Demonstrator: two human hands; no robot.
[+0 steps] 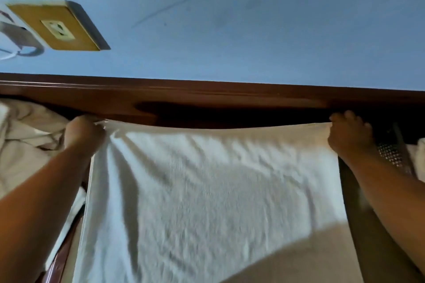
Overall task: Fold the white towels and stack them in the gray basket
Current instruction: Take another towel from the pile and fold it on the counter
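A white towel (207, 179) hangs spread wide in front of me and fills the lower middle of the view. My left hand (82, 132) pinches its upper left corner, where the cloth bunches into folds. My right hand (349, 133) grips the upper right corner, fingers curled over the top edge. The top edge runs nearly straight between both hands. Behind my right forearm a sliver of a gray mesh basket (391, 156) shows. The towel's lower end is out of view.
A dark wooden rail (207, 96) runs across the view behind the towel, below a blue wall (253, 30). More white cloth (27, 135) lies crumpled at the left. A wooden socket box (57, 27) with a cable sits on the wall at upper left.
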